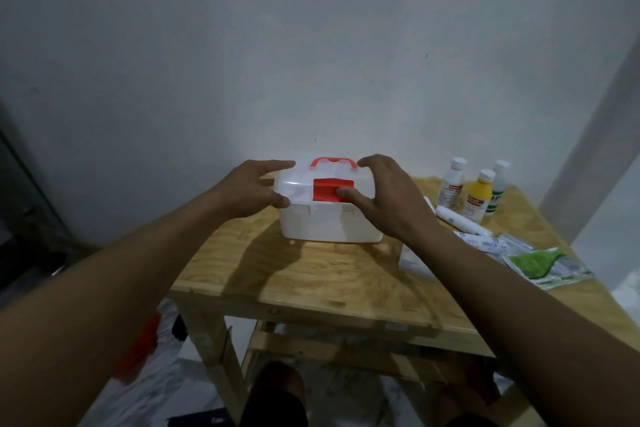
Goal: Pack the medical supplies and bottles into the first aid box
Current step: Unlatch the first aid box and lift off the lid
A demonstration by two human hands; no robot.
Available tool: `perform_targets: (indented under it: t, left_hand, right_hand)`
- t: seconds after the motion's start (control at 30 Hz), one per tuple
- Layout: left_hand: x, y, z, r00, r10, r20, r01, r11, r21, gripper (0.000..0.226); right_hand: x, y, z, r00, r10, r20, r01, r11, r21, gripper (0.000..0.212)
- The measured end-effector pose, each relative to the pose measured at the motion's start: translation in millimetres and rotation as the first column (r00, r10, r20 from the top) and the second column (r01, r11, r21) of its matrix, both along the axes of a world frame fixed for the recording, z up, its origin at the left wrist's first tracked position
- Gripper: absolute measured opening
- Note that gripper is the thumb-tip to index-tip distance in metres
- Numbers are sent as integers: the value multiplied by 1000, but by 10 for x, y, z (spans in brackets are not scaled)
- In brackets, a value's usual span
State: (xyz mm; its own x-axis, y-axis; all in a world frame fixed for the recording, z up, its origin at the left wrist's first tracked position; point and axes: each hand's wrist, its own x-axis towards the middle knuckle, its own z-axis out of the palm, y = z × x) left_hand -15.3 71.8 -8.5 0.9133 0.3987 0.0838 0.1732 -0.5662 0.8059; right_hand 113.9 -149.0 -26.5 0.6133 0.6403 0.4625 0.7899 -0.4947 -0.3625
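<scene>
Light dim, cool | white box (329, 222) brightest, mild glare | soft shadow on tabletop (311, 274) | focus soft | edges stretched, darker, blurred

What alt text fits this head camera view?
A person's left hand and right hand hold a closed white first aid box on a wooden table, right thumb on its red latch. Three bottles and packets sit to the right.
</scene>
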Motion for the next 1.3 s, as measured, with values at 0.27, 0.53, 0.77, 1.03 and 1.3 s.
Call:
perform_targets:
  t: [0.27,0.53,0.77,1.03,1.3]
  left_hand:
    - [-62,-112,-126,998,22,61,-14,993,-121,72]
    - [-173,-30,38,990,131,50,-113,956,-271,72]
    - [-76,-50,235,959,236,158,-183,939,-292,70]
    - [300,-54,386,949,291,123,-241,918,-315,72]
    - [555,112,178,930,367,26,-334,872,-359,41]
  right_hand:
    - [-50,-122,-32,948,-83,-306,99,994,36,89]
    - [-82,-231,79,915,-11,-403,108,969,220,81]
    - [-29,-228,217,907,26,-421,131,931,340,65]
    - [90,-68,342,910,-42,-413,234,874,426,41]
    - [283,19,164,848,-50,-528,254,912,321,62]
